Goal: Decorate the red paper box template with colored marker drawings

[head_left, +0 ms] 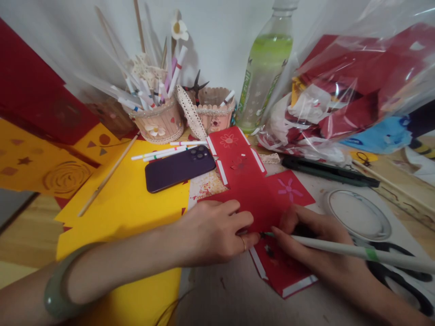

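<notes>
A red paper cut-out (258, 190) lies unfolded in a cross-like shape, with white strips along several flaps and flowers drawn on it. My left hand (220, 228) rests on the cut-out, its fingers slightly bent and apart, pressing on the paper; the thumb is hidden. A ring and a green bangle (56, 290) are on that arm. In my right hand (319, 240) is a white marker pen (340, 248) with a green band. Its green tip points at the lower part of the cut-out, close to my left fingertips. Dark marks on the lower flap are blurred.
Left of the cut-out, a dark phone (180, 168) and several markers (159, 153) lie on yellow paper (136, 203). Behind stand a pen holder (158, 122), a smaller basket (215, 113) and a bottle (267, 68). Right are a plastic bag (340, 90), dark cutter (329, 171), tape roll (358, 215) and scissors (404, 280).
</notes>
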Demonstrator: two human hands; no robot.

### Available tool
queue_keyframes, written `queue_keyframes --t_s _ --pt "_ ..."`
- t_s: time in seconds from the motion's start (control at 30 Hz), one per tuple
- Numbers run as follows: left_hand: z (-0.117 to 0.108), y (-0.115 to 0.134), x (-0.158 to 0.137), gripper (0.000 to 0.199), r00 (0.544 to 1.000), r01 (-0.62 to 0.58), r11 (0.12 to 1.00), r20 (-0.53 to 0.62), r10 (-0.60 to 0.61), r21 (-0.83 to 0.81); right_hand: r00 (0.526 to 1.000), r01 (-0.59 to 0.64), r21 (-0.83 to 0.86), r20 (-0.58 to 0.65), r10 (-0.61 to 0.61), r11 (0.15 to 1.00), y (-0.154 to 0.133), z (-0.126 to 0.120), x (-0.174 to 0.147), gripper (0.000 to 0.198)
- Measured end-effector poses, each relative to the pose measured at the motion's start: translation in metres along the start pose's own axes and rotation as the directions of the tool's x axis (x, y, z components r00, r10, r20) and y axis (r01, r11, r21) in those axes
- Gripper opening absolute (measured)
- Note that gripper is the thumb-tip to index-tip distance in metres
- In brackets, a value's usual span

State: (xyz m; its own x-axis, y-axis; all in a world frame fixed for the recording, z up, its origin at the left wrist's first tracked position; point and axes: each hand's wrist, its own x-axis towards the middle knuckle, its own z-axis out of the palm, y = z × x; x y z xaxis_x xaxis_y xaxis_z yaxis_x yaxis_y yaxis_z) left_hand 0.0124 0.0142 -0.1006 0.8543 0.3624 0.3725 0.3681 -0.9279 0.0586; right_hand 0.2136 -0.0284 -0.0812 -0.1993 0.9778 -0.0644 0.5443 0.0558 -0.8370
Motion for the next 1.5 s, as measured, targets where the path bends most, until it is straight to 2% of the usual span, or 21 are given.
queue_keyframes --t_s 0.23,0.47,0.63,1.0,1.27,1.5 --pt "0.0018 -0.0001 -0.0022 0.014 1.000 -0.020 1.000 -0.019 0.020 0.004 1.000 -0.004 -0.055 0.012 0.005 0.998 -0.0005 -0.0003 -0.0028 0.026" --pt "0.0005 -0.0006 0.0001 0.028 1.000 0.013 1.000 -0.023 -0.013 0.009 1.000 -0.014 -0.021 -0.008 0.014 1.000 0.0010 -0.0021 -0.0020 0.026" --pt "-0.0025 -0.0003 0.0020 0.032 0.997 0.043 0.998 -0.055 -0.045 -0.049 0.999 0.031 -0.037 0.008 -0.031 0.999 0.0022 -0.0009 -0.0021 0.024" --pt "-0.0010 -0.0016 0.0013 0.026 0.996 0.008 1.000 -0.086 -0.008 -0.004 0.999 0.015 -0.126 0.046 -0.009 0.992 0.0030 0.0007 -0.0026 0.024" --pt "-0.0022 -0.0013 0.0008 0.026 0.998 0.002 1.000 -0.057 -0.003 -0.014 1.000 0.005 -0.018 0.031 -0.005 1.000 0.0000 0.0000 -0.0012 0.025" --pt "-0.0014 -0.0017 0.0007 0.022 0.999 -0.019 1.000 -0.051 0.019 -0.011 0.998 0.034 -0.122 0.061 -0.026 0.992 0.0039 0.0014 -0.0018 0.025"
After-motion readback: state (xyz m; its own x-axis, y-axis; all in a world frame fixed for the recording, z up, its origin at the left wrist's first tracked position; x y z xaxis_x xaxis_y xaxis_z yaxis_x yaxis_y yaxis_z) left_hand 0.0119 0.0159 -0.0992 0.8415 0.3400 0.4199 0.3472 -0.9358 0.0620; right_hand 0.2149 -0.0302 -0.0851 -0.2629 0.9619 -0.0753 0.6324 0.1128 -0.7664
